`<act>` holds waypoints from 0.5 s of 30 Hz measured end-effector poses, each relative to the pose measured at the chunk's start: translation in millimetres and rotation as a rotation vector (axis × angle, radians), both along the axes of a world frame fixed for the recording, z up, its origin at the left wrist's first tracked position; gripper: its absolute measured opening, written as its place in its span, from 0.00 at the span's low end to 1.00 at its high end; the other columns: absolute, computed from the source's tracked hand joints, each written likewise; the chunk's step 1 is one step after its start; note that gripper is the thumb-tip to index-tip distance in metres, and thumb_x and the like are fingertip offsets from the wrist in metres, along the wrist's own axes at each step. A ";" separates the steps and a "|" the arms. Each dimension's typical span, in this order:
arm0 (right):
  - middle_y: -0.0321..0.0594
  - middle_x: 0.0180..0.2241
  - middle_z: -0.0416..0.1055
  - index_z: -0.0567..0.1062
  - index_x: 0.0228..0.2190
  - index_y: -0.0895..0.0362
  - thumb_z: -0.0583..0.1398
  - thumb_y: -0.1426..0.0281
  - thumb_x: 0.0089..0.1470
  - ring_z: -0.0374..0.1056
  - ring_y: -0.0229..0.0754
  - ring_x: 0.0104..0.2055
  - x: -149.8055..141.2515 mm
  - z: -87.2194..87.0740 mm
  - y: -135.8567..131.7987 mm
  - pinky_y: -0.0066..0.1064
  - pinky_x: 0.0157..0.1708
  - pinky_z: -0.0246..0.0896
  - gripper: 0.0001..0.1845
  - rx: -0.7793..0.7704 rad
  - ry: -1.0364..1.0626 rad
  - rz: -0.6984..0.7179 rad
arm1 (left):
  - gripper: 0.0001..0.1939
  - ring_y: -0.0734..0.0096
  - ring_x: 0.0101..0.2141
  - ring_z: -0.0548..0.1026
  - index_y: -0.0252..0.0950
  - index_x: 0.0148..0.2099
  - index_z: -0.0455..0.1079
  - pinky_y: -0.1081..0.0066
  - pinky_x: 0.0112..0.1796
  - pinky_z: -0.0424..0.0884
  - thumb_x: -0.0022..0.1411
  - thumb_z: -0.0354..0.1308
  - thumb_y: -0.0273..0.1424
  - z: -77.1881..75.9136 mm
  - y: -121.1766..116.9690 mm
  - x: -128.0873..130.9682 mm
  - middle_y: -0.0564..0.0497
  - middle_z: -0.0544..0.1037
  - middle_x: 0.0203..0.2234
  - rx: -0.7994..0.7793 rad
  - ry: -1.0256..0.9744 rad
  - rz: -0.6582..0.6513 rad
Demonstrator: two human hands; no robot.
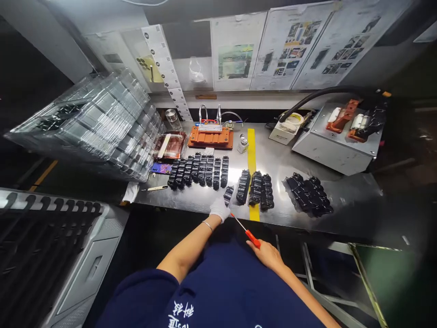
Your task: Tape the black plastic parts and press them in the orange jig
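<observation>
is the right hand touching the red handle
Touching: the head view shows the right hand with thumb and fingers against the red handle.

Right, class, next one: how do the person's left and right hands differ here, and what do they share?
The left hand wears a white glove; the right hand is bare. The left hand holds a black part; the right hand grips a red-handled tool. The left hand has a bracelet at its wrist; the right hand shows none. Shared: each holds one object.

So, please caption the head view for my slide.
At a metal bench, white-gloved left hand holds a ribbed black part, bare right hand a red-handled, metal-shafted tool.
</observation>
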State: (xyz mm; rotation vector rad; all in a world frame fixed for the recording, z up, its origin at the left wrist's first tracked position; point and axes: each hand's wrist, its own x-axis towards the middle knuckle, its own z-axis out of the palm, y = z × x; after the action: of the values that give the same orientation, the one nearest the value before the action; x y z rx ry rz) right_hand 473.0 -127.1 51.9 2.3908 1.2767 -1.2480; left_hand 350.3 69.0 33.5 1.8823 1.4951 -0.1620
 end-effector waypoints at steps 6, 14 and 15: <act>0.40 0.30 0.76 0.77 0.32 0.54 0.52 0.49 0.56 0.73 0.46 0.35 -21.7 -10.6 3.2 0.28 0.30 0.56 0.24 -0.045 0.133 0.108 | 0.15 0.52 0.46 0.72 0.35 0.43 0.71 0.61 0.46 0.66 0.52 0.61 0.33 -9.7 -8.1 -107.1 0.40 0.76 0.42 -0.044 -0.077 0.008; 0.40 0.28 0.75 0.77 0.29 0.54 0.52 0.43 0.53 0.71 0.45 0.31 -116.2 26.2 67.2 0.29 0.28 0.55 0.30 0.070 0.182 0.411 | 0.29 0.65 0.37 0.76 0.34 0.47 0.68 0.66 0.40 0.71 0.42 0.71 0.37 -41.4 -24.3 -297.5 0.45 0.77 0.37 -0.654 -0.897 0.656; 0.41 0.27 0.74 0.77 0.27 0.55 0.52 0.41 0.51 0.70 0.45 0.30 -131.0 28.6 76.2 0.29 0.28 0.55 0.31 0.068 0.198 0.457 | 0.31 0.65 0.37 0.76 0.36 0.50 0.67 0.66 0.41 0.71 0.42 0.71 0.36 -40.9 -24.9 -313.9 0.46 0.77 0.38 -0.683 -0.979 0.707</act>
State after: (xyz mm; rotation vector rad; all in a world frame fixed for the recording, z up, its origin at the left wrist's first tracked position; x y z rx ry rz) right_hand 342.0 -51.0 80.4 1.8868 1.8173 -1.3289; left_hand 36.5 44.1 -7.4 0.6204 1.0819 0.4631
